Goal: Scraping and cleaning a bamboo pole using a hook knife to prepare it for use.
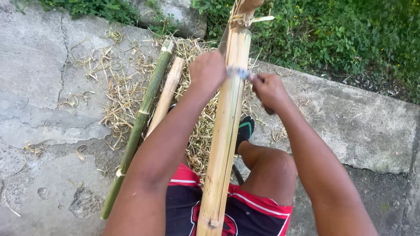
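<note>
- Pale bamboo pole (pixel 225 131) runs lap to 12 o'clock — long axis straight away.
- Left hand (pixel 206 70) at its 9 o'clock side, fingers curled around a blade (pixel 238 72) across the pole.
- Right hand (pixel 269 89) at 3 o'clock, fingers closed on the blade's other end.

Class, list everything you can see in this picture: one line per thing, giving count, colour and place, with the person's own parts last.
Scraped bamboo pole: one, pale yellow, centre, across the lap.
Green bamboo pole: one, green, on concrete, left.
Short bamboo piece: one, tan, beside the green pole.
Shavings: many, straw-coloured, scattered on the concrete.
Concrete slab: grey, cracked.
Plants: green, top edge.
Blade: one, partly hidden, across the pole.
Shorts: red and black.
Left hand: on the blade.
Right hand: gripping the blade.
</note>
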